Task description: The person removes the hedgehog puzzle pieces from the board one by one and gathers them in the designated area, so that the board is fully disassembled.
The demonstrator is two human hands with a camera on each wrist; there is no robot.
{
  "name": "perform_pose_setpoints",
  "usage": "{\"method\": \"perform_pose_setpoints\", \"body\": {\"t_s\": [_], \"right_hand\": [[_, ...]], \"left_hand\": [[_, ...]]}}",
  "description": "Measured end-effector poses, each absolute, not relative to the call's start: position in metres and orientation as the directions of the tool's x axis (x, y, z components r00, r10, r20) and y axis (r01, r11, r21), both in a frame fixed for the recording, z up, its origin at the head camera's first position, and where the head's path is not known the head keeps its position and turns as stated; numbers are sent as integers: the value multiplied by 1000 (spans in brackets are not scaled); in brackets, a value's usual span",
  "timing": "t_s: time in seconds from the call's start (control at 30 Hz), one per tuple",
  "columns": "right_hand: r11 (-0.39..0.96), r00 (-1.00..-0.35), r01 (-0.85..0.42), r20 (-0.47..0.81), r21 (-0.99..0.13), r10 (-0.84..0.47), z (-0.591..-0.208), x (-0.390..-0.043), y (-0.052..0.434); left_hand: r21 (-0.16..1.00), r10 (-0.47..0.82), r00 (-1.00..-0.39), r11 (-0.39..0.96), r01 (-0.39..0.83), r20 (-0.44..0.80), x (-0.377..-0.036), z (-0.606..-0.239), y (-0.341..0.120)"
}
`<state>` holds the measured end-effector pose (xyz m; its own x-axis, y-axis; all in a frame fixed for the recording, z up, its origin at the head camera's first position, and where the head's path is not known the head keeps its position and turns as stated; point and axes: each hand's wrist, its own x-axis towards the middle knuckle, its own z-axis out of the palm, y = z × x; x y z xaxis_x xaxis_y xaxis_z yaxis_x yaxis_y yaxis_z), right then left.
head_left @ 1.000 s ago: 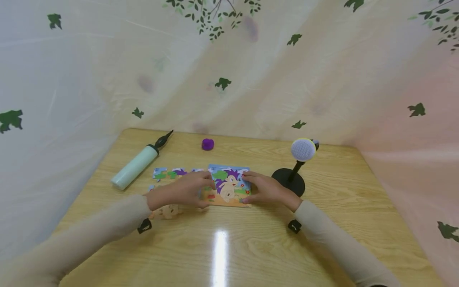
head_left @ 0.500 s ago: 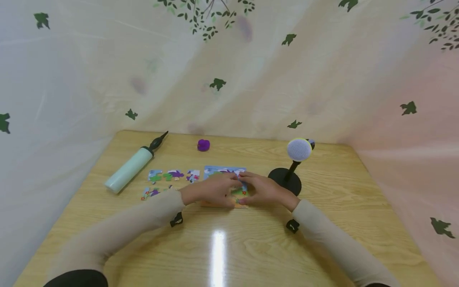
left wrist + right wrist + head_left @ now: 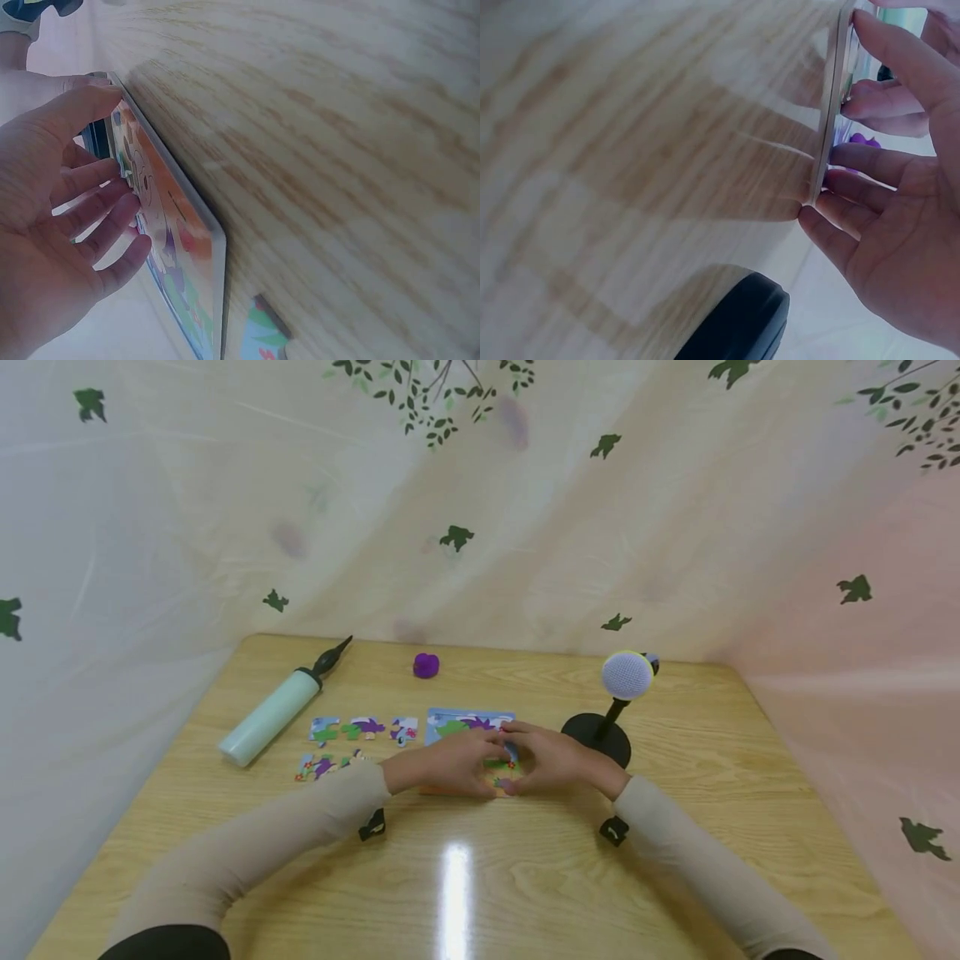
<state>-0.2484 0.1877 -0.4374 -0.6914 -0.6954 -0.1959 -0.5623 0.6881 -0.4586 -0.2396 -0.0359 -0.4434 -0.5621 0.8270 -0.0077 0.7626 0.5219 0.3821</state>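
Whereas one second earlier the left hand (image 3: 450,766) lay at the left edge of the puzzle board (image 3: 468,725) beside the loose pieces (image 3: 352,728), it has since crossed onto the board's picture and now meets the right hand (image 3: 551,760) over the lower middle. Both hands rest flat on the board, fingers nearly straight and lightly spread; neither is seen pinching a piece, though whatever lies directly beneath the fingertips is hidden. The left wrist view shows the left fingers (image 3: 105,225) laid against the printed face of the board (image 3: 176,225). The right wrist view shows the right fingers (image 3: 870,169) touching the board's edge (image 3: 826,127) at its right side. The board lies flat on the table (image 3: 480,877), near the middle, just left of the black stand (image 3: 597,737) with its mesh head. The loose pieces remain in two short rows on the table to the board's left, apart from it. As a judgement, the shift suggests a piece brought over is being seated and pressed home, with several loose pieces left to place. Beyond them lie a pale green pump (image 3: 272,714) and a small purple object (image 3: 426,664).
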Motion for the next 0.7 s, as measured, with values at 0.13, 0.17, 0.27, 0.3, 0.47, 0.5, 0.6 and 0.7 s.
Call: {"method": "perform_pose_setpoints", "body": {"t_s": [0.13, 0.17, 0.27, 0.3, 0.47, 0.5, 0.6, 0.7], "right_hand": [[676, -674, -568, -206, -470, -710, -436, -250, 189], [674, -672, -568, -206, -473, -711, -436, -250, 189], [668, -669, -568, -203, -480, -715, -436, -249, 189], [667, -669, -568, -202, -482, -715, -436, -249, 189], [659, -666, -570, -193, -490, -721, -436, -249, 190], [657, -666, -569, -191, -495, -721, -436, -249, 190], [653, -667, -562, -189, -508, -721, -437, -249, 190], [647, -667, -561, -183, -516, -723, -436, -249, 191]], "left_hand": [[391, 825, -564, 527, 755, -23, -240, -444, -36], [394, 826, -564, 526, 754, -23, -239, -443, -36], [405, 824, -565, 528, 747, -33, -239, -443, -36], [409, 824, -565, 526, 746, -30, -239, -443, -35], [432, 822, -569, 523, 735, -26, -238, -442, -35], [437, 820, -571, 522, 732, -24, -237, -441, -34], [444, 816, -577, 527, 725, -26, -236, -440, -34], [438, 811, -585, 533, 724, -20, -234, -437, -33]]}}
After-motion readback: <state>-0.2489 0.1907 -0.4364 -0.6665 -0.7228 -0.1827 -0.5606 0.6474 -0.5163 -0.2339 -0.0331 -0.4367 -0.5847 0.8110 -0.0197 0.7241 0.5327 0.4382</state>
